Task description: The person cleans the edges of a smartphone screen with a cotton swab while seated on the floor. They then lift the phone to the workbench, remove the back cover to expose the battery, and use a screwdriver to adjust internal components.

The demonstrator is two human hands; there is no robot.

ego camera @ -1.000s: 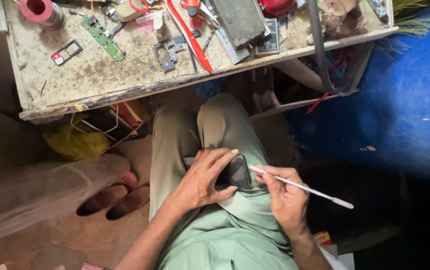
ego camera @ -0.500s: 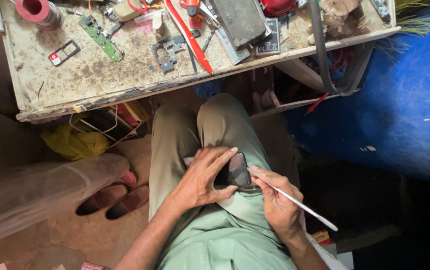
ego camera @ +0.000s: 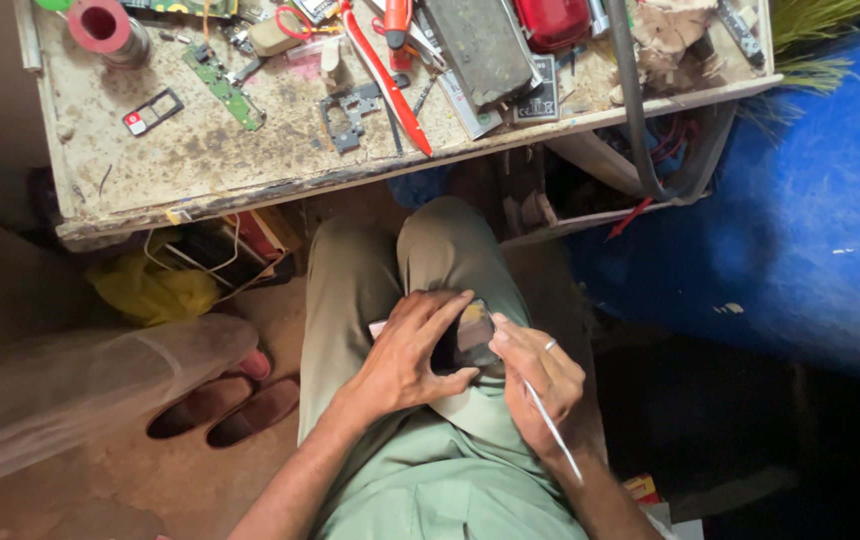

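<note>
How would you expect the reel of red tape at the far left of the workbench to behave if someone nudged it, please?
The reel of red tape seems to lie flat on the workbench, so it would probably slide rather than roll. Stood on edge, its round shape would likely roll. It looks light and sturdy.

Worn workbench w/ tape roll, green circuit strip, red screwdriver.

There is just one camera, worn on the person's head. It looks almost straight down, so the lap sits low in the middle, quite near. The left hand and right hand are close below it. The desk runs along the top edge, a bit farther off. The floor shows at the lower left, farthest away.
</note>
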